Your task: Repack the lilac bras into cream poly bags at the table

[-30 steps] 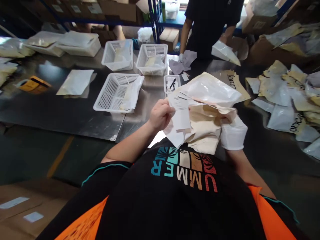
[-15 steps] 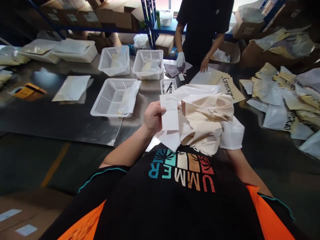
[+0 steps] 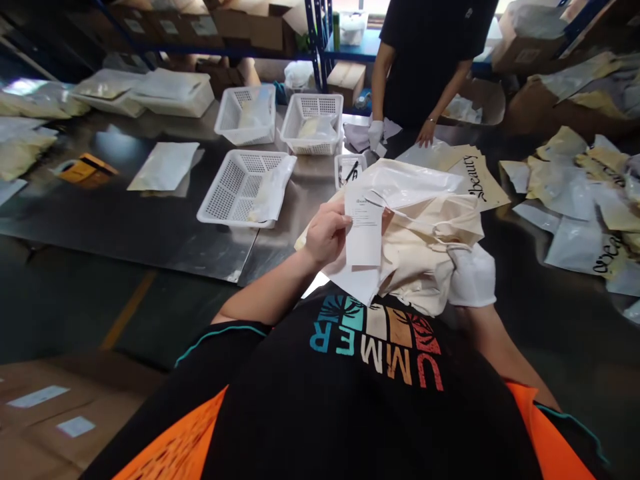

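My left hand (image 3: 327,233), bare, pinches a white printed tag (image 3: 363,233) upright by its left edge, the thumb in front. A thin string loops from the tag's top over a cream cloth garment (image 3: 417,273), which lies bunched before my chest. My right hand (image 3: 473,275), in a white glove, grips the garment's right side; its fingertips are hidden in the folds. Behind the garment lies a clear plastic bag (image 3: 415,181). Part of the cloth also shows behind my left hand.
White baskets (image 3: 237,190) with bagged items stand left of centre. A small basket (image 3: 350,170) holds a dark tool. Across the table a co-worker's gloved hand (image 3: 376,135) handles cloth. Bagged goods (image 3: 575,207) pile up at right; an orange box cutter-like dispenser (image 3: 89,170) lies left.
The view has turned slightly left, so the scene sits farther right. Cream cloth now shows behind my left hand. Both hands keep their holds.
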Available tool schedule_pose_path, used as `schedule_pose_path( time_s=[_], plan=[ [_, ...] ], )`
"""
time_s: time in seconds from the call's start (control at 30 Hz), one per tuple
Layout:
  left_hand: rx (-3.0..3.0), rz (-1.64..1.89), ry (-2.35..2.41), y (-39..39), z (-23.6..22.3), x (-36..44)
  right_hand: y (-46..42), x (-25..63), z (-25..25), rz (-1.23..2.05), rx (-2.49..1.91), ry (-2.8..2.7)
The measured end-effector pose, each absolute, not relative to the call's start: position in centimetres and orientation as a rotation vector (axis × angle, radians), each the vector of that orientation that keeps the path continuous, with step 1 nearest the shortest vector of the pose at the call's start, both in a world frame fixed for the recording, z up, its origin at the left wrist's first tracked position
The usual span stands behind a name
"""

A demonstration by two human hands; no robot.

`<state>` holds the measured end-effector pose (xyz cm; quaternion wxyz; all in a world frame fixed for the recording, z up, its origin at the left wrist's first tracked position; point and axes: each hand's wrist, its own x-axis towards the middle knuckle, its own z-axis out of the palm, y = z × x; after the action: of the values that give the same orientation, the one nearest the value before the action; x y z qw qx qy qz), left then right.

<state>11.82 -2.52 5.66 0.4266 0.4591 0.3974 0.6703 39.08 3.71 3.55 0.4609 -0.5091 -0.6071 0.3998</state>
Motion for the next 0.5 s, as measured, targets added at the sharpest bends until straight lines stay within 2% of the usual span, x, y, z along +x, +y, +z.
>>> schedule_pose_path(
  time_s=[0.17,0.3,0.37,0.5],
  plan=[
    [1.183,1.669,0.984,-2.6,5.6,11.8,3.8,40.4,2.0,0.938,-1.265,-1.668],
    [1.229,1.620,1.096,-1.3,3.4,10.9,4.4,40.7,-1.0,0.963,-1.197,-1.791],
    [1.309,1.548,1.129,0.1,1.5,10.4,4.9,40.5,-3.6,1.112,-1.242,-1.728],
    [1.559,1.200,1.173,2.8,-2.2,10.7,5.7,40.2,-9.1,1.627,-1.524,-1.601]
  ],
)
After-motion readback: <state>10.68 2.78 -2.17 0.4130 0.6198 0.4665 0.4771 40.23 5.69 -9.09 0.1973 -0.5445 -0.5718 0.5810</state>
